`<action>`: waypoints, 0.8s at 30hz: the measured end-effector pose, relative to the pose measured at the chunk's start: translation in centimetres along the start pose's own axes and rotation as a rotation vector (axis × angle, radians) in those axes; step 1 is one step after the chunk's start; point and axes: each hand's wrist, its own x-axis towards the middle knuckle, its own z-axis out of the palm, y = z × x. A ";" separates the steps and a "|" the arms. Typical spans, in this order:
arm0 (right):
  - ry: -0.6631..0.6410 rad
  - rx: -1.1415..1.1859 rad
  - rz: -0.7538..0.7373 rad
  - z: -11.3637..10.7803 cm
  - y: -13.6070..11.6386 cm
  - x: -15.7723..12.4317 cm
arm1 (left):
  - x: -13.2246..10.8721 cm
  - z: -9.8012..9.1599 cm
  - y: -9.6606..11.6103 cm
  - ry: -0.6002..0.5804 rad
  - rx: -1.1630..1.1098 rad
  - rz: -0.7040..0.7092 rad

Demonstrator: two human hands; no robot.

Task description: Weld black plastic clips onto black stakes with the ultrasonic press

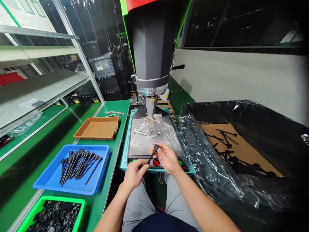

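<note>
Press machine (152, 51). Base plate (140, 146), beneath. Clear film (166, 129), rumpled over it; loose folds could snag. Left hand (134, 173), right hand (168, 158): pinching shaft and head of black rod (152, 157), near plate's front edge; slack grip could drop it.

Black rods (78, 162) lie in the blue tray (51, 177) on the green worktop (96, 203). Beyond the blue tray is an orange-brown tray (96, 127), before it a bright green bin (82, 207); right of it, a held black rod (152, 156) and a red button (156, 162).
</note>
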 end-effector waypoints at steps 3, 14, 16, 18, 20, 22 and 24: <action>-0.010 -0.057 -0.002 0.3 0.1 -0.2 | -0.1 0.1 -0.5 -0.003 -0.026 -0.008; -0.019 -0.583 -0.288 1.5 2.1 -2.2 | 0.0 1.3 -2.7 0.037 -0.143 0.084; -0.018 -0.613 -0.303 1.5 2.1 -2.2 | -0.2 1.2 -2.6 0.037 -0.164 0.077; -0.017 -0.632 -0.300 1.6 2.1 -2.1 | -0.3 1.2 -2.6 0.037 -0.174 0.064; -0.018 -0.650 -0.297 1.8 2.1 -2.0 | -0.6 1.3 -2.6 0.037 -0.174 0.052; -0.018 -0.672 -0.304 2.0 2.1 -1.7 | -1.0 1.4 -2.5 0.042 -0.166 0.044; -0.018 -0.694 -0.294 2.4 2.3 -1.5 | -1.8 1.5 -2.3 0.046 -0.140 0.031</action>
